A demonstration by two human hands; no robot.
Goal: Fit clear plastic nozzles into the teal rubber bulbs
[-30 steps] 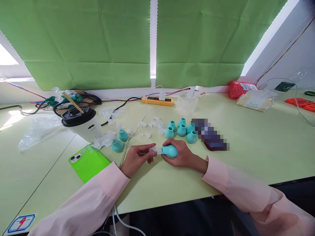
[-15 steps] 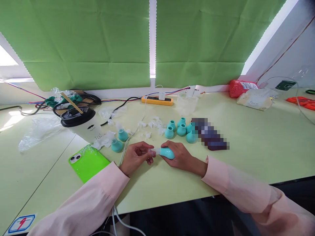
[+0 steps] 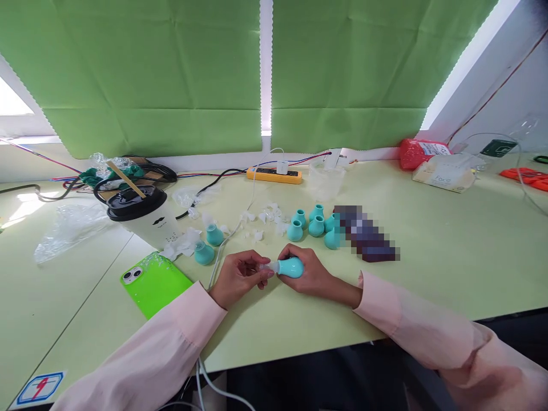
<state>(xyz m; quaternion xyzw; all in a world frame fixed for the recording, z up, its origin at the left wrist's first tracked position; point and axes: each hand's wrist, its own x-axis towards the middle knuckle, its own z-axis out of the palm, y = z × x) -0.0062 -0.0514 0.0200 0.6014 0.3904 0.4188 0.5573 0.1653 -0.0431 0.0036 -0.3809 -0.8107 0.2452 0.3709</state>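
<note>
My right hand (image 3: 309, 269) is closed around a glossy turquoise squeeze bulb (image 3: 291, 267), its neck turned to the left. Against that neck sits a clear plastic nozzle (image 3: 269, 266), pinched at its left part by the fingers of my left hand (image 3: 242, 277). How far the nozzle goes into the neck I cannot tell. To the left stand two turquoise bulbs (image 3: 204, 253) with clear pieces in their necks. Several open-necked turquoise bulbs (image 3: 316, 226) stand together beyond my right hand. Small translucent plastic pieces (image 3: 258, 234) lie scattered behind my left hand.
A lidded paper cup (image 3: 145, 222) with a straw and a bright green phone (image 3: 156, 285) are at the left. A white cable (image 3: 220, 251) runs beside my left hand. An orange power strip (image 3: 274, 175), a translucent tub (image 3: 325, 181) and a tissue pack (image 3: 445, 173) stand farther back.
My right fingers have shifted on the bulb, so more of it shows. The nozzle stays between my left fingers at its neck. The other bulbs have not moved.
</note>
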